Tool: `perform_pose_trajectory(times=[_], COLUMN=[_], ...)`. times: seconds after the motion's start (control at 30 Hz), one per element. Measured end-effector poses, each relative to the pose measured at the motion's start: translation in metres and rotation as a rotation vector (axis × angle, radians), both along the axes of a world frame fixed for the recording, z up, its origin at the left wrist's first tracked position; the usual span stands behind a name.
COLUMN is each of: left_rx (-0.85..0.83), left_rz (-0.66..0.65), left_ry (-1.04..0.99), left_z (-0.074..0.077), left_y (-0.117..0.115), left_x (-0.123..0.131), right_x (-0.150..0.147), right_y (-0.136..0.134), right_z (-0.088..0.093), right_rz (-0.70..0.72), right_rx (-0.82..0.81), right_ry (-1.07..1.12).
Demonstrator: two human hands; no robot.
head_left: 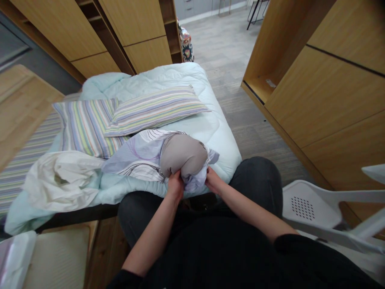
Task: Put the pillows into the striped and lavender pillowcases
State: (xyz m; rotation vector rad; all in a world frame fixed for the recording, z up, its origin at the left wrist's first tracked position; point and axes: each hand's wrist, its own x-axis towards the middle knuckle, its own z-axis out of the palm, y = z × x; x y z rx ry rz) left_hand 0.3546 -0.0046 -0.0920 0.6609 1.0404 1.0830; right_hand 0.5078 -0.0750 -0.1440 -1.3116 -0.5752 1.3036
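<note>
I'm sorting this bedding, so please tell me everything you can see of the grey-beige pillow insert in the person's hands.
The grey-beige pillow insert is a soft, rounded bulge of smooth, matte fabric. It sticks out of the patterned white-and-lilac pillowcase, which covers its near end and spreads out beside it. The left hand and right hand gather the cloth around its lower edge, above a pale blue quilt. The insert's full length is hidden.

Matt cloth pillowcase, smooth wood-veneer cabinets, white plastic chair

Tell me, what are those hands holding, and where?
The left hand and right hand grip a patterned pillowcase by its bunched near edge, just below a grey pillow bulging from it.
</note>
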Motion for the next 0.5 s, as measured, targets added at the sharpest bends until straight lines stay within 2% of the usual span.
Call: perform_pose_trajectory(times=[0.1, 0.2, 0.3, 0.37, 0.5], left_rx=[0.033, 0.032, 0.063, 0.144, 0.598], left_rz=[-0.101, -0.143, -0.233, -0.355, -0.644], left_ry=[0.202, 0.293, 0.398, 0.606, 1.177], left_z=[-0.019, -0.023, -0.014, -0.004, 0.02], left_y=[-0.005, -0.011, -0.025, -0.038, -0.048], left_x=[-0.004, -0.014, -0.025, -0.027, -0.012], right_x=[-0.014, -0.015, -0.014, -0.013, -0.013], right_y=[0.006, 0.008, 0.011, 0.014, 0.019], right_z=[-0.006, -0.012, -0.015, -0.015, -0.006], right_rz=[-0.09, -0.177, -0.255, -0.29, -0.308], right_rx=[-0.044, -0.036, -0.048, -0.061, -0.039], right_ry=[-0.1, -0.177, -0.236, -0.271, -0.317])
